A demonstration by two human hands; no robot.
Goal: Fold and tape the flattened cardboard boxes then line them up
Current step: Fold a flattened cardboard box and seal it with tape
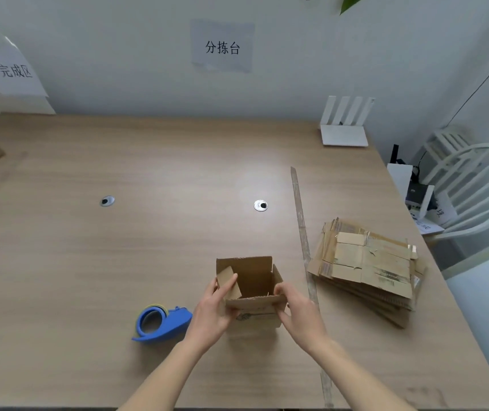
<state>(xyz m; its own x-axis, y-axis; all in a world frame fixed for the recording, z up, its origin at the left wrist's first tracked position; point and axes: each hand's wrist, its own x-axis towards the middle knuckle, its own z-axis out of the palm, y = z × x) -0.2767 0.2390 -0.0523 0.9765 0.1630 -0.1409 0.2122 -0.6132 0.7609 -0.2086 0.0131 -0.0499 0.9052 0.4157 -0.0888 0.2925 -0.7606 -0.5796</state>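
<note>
You have the box (252,287) opened up and standing on the table (118,262) right in front of you, mouth up, flaps not yet closed. Your left hand (213,311) grips its left wall, fingers curled over the rim and pressing the small side flap inward. Your right hand (298,312) clamps the near right corner, thumb over the edge. The tape (160,323) sits just left of your left hand; the flat stack (367,268) lies to the right (past the long strip (304,241)). The risk, as I judge it: let go with one hand to reach for tape and the flaps may spring open, or the box may skew out of square.
</note>
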